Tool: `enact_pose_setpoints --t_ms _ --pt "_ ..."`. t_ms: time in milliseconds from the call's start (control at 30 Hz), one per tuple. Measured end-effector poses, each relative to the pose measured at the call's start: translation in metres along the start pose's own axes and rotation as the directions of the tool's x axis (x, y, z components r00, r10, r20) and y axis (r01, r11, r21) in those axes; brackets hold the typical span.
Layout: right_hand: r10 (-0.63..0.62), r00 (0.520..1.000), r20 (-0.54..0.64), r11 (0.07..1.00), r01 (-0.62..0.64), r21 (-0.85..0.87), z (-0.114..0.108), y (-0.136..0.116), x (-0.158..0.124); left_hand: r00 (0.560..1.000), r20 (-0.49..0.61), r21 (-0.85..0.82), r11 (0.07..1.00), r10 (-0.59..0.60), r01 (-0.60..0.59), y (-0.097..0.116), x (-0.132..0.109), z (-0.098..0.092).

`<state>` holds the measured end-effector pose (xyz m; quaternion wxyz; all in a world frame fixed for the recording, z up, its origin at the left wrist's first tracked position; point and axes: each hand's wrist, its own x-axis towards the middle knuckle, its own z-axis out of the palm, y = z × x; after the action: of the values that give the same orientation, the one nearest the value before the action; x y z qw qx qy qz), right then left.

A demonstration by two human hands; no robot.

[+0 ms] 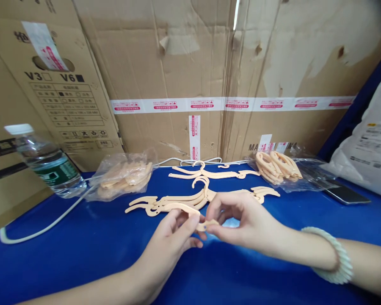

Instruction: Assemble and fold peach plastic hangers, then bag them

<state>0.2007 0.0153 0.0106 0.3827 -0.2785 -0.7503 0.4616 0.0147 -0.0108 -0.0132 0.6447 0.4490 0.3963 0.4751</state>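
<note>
Hanger piece [202, 228], near six o'clock in view, was pinched by left hand [179, 231] and right hand [244, 218] alike. Hangers [184, 199] lay just beyond, toward twelve; bottle [52, 167] stood at nine o'clock.

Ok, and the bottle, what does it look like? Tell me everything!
The bottle is see-through and looks like plastic, with a white cap on and a green label round it. Clear liquid shows inside. It stands on the blue table, in front of a cardboard box, its top leaning left in the picture. A white cable passes its base; I can't tell if they touch.
</note>
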Motion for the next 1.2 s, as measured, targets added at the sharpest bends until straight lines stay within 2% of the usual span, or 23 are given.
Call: enact_pose_setpoints --t_ms 67,133,167,233,300,400,500,600,733,900,1000,1200 --pt "-0.009 0.998 0.055 0.999 0.011 -0.042 0.001 0.003 -0.002 0.999 -0.031 -0.031 0.999 -0.011 0.011 0.004 -0.002 0.002" --pt "-0.099 0.992 0.074 0.965 0.114 -0.236 -0.008 0.006 0.005 0.999 -0.043 -0.057 0.998 -0.016 0.014 0.006 -0.001 0.0" --pt "-0.155 0.984 0.082 0.906 0.175 -0.385 -0.015 0.008 0.011 0.998 -0.052 -0.075 0.997 -0.034 0.03 0.006 0.0 -0.001" --pt "-0.23 0.968 0.101 0.687 0.235 -0.687 -0.035 0.016 0.028 0.992 -0.077 -0.114 0.989 -0.099 0.09 0.006 0.004 -0.004" --pt "-0.103 0.992 0.073 0.457 0.113 -0.882 -0.056 0.028 0.047 0.979 -0.098 -0.148 0.975 -0.179 0.163 0.006 0.007 -0.005" --pt "-0.033 0.999 0.016 0.373 0.027 -0.928 -0.081 0.051 0.071 0.966 -0.1 -0.171 0.96 -0.239 0.22 0.01 0.008 -0.007" --pt "0.033 0.999 -0.001 0.342 -0.012 -0.94 -0.093 0.07 0.082 0.967 -0.075 -0.162 0.96 -0.243 0.229 0.016 0.005 -0.013" --pt "0.076 0.997 -0.027 0.336 -0.051 -0.94 -0.095 0.077 0.086 0.978 -0.08 -0.126 0.975 -0.195 0.184 0.022 0.003 -0.024" --pt "0.102 0.994 -0.036 0.373 -0.072 -0.925 -0.096 0.072 0.09 0.981 -0.136 -0.073 0.989 -0.14 0.131 0.025 0.001 -0.043" --pt "0.141 0.99 -0.01 0.435 -0.071 -0.897 -0.099 0.067 0.094 0.978 -0.172 -0.09 0.99 -0.12 0.106 0.022 -0.001 -0.061" --pt "0.163 0.986 -0.018 0.438 -0.089 -0.895 -0.1 0.074 0.095 0.98 -0.162 -0.08 0.992 -0.111 0.1 0.02 -0.002 -0.063" --pt "0.188 0.982 -0.009 0.467 -0.097 -0.879 -0.103 0.079 0.096 0.987 -0.161 -0.021 1.0 0.01 -0.014 0.019 -0.004 -0.055"
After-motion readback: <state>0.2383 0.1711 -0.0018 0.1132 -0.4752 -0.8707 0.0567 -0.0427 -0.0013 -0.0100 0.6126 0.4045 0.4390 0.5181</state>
